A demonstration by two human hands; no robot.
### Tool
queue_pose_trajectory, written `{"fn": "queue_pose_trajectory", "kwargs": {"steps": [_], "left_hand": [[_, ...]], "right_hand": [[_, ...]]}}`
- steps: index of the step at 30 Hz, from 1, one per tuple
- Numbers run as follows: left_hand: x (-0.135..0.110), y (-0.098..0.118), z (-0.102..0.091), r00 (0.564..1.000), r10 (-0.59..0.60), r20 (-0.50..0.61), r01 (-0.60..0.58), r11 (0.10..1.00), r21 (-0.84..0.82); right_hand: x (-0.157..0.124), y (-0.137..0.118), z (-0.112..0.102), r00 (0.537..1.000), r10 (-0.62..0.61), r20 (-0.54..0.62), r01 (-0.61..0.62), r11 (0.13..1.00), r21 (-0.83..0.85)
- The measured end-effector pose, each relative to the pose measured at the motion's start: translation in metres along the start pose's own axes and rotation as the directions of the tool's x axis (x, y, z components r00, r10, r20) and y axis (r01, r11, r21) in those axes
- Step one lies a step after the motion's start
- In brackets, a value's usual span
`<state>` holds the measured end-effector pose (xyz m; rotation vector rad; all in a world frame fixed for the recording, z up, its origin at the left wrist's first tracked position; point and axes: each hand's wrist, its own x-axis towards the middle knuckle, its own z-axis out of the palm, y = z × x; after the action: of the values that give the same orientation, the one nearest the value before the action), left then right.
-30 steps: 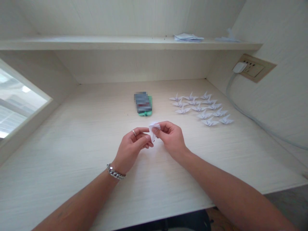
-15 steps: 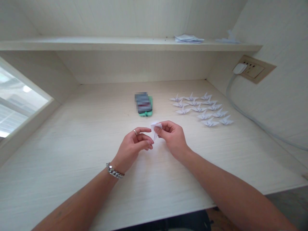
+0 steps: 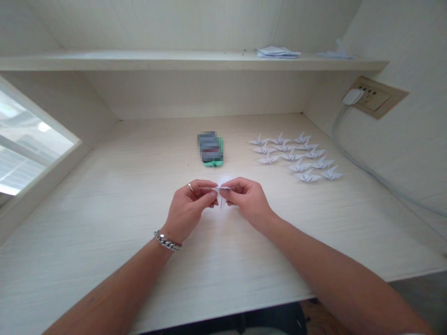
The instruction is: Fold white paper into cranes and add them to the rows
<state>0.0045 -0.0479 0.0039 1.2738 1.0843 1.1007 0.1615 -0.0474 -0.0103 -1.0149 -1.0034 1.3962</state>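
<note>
A small folded piece of white paper (image 3: 220, 196) is held above the desk, with a narrow point hanging down. My left hand (image 3: 191, 200) pinches its left side between thumb and fingers; a ring and a chain bracelet are on that hand and wrist. On the opposite side, my right hand (image 3: 246, 197) pinches the paper the same way. Both sets of fingertips hide part of the folds. Several folded white paper cranes (image 3: 291, 157) stand in rows on the desk, beyond my right hand.
Behind my hands lies a phone-like object in a green case (image 3: 213, 163), its top blurred out. The shelf (image 3: 157, 63) above carries a stack of white paper (image 3: 278, 52). At right, a white plug (image 3: 353, 97) with a grey cable (image 3: 363, 168) sits in a wall socket (image 3: 379, 98).
My left hand has closed its fingers on the paper's left side, having been apart from it. The paper has turned and spread between both hands. The view has shifted slightly.
</note>
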Motion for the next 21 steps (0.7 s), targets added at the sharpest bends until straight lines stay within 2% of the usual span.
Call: {"fn": "queue_pose_trajectory", "kwargs": {"steps": [8,15,21], "left_hand": [[0.0016,-0.0006,-0.0012,0.998,-0.027,-0.05,0.022,0.996,-0.087],[0.0017,-0.0025,-0.0007,0.997,-0.043,-0.056,0.039,0.997,-0.067],[0.002,-0.0051,-0.0023,0.998,-0.047,-0.051,0.042,0.994,-0.096]], "right_hand": [[-0.0029,-0.0088,-0.0053,0.982,0.092,0.163,-0.116,0.983,0.142],[-0.0004,-0.0056,-0.0018,0.993,0.106,0.043,-0.109,0.992,0.07],[-0.0001,-0.0032,-0.0019,0.997,0.075,0.021,-0.076,0.997,0.026]]}}
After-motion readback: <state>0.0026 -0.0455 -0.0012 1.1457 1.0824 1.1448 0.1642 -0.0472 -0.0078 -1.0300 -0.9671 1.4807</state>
